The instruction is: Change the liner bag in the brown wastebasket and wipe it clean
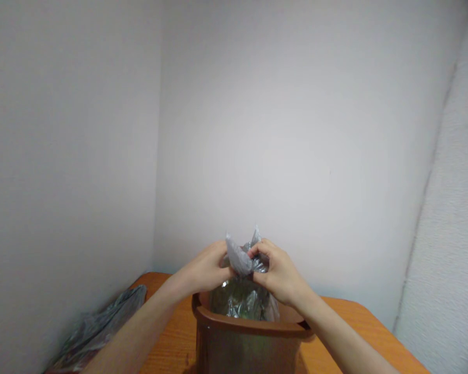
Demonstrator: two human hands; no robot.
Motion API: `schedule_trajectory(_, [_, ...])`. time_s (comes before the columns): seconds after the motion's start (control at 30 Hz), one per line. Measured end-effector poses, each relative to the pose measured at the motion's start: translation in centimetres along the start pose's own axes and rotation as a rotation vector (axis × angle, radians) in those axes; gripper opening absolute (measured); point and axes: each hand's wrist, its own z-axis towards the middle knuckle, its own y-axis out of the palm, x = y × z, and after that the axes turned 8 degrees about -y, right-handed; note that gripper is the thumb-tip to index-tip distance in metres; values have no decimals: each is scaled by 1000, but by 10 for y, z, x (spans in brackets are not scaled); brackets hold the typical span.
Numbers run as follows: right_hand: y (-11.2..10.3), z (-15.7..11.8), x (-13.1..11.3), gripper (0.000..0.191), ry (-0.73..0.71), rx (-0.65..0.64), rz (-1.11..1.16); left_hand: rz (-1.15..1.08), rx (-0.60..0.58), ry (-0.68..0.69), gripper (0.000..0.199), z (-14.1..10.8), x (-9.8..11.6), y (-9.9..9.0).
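Now, room: plain white walls meet in a corner.
Table (171, 343): orange wood.
Loose plastic (101, 324): crumpled at far left.
Left hand (206, 270): pinching the grey bag (239, 259).
Bin (249, 340): brown, holds the bag.
Right hand (281, 275): gripping the bag's top.

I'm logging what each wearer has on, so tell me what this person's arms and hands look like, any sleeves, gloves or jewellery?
Both forearms are bare as far as the picture shows, with no sleeves in view. The left hand and right hand wear no gloves. No rings, watch or bracelet can be seen on either wrist or on the visible fingers.
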Motion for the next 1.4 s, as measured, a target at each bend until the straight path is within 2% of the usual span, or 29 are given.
schedule_trajectory(0.1, [3, 0, 2, 32, 8, 4, -7, 16, -61, 37, 15, 14, -7, 8])
schedule_trajectory(0.2, [1, -2, 0, 38, 2, -29, 10, 20, -22, 28, 3, 16, -12, 13])
schedule_trajectory(0.3, [-8, -8, -3, 43, 36, -95, 94, -11, 28, 3, 5, 13, -9, 11])
schedule_trajectory(0.4, [-19, -13, -5, 29, 90, -36, 142, -50, 60, -23, 12, 10, -2, 6])
schedule_trajectory(0.5, [-25, -15, -7, 6, 28, 51, 12, -66, 85, -45, 11, 11, 5, 3])
schedule_trajectory(0.67, [-20, -15, -15, 23, -85, -35, -278, -104, 111, -86, 8, 16, 10, 6])
schedule_trajectory(0.83, [-27, -17, -13, 8, -141, -8, -393, -123, 98, -110, 6, 15, 6, 4])
schedule_trajectory(0.93, [-41, -20, -7, 7, -138, 78, -343, -105, 88, -120, 7, 10, 4, 0])
schedule_trajectory(1.03, [-48, -23, -3, 10, -65, 131, -184, -76, 79, -122, 8, 6, 5, -3])
schedule_trajectory(1.2, [-39, -25, -2, 17, 102, 138, 110, -44, 45, -103, 7, 5, 14, -1])
schedule_trajectory(1.4, [-29, -20, -4, 16, 79, 149, 190, 21, -37, -13, 15, 15, 30, 7])
